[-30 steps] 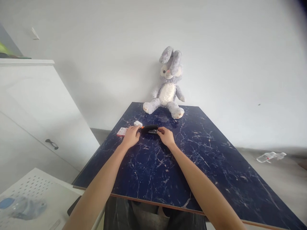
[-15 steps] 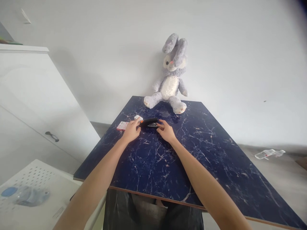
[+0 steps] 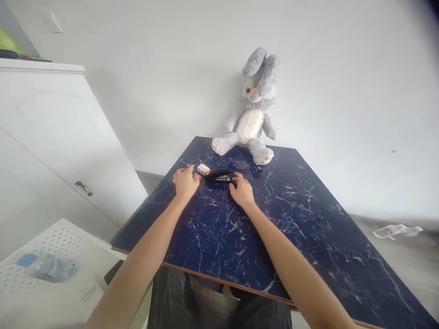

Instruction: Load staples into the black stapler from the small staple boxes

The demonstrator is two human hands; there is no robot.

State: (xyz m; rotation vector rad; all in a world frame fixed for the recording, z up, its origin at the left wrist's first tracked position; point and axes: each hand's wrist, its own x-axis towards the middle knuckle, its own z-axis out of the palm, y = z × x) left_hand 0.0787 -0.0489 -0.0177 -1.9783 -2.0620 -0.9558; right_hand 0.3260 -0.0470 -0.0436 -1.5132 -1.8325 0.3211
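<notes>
A black stapler [image 3: 219,174] with an orange spot at its left end lies on the dark blue table, its metal part facing me. My left hand [image 3: 185,183] is to the left of it, fingers spread over a red-and-white packet [image 3: 174,181]. Most of that packet is hidden under the hand, and only bits of red show at its sides. My right hand [image 3: 242,189] rests at the stapler's right end, fingers apart and holding nothing. Just behind the stapler's left end sits a small white box [image 3: 203,169].
A grey plush rabbit [image 3: 252,114] sits at the table's [image 3: 295,219] back edge against the wall. On the left are a white cabinet [image 3: 51,132] and a white surface with a clear plastic bottle [image 3: 51,267]. Another clear plastic item [image 3: 394,231] lies on the floor at right.
My left hand has let go of the stapler and moved left onto the red-and-white packet. My right hand has come off the stapler's right end. The view has shifted slightly left.
</notes>
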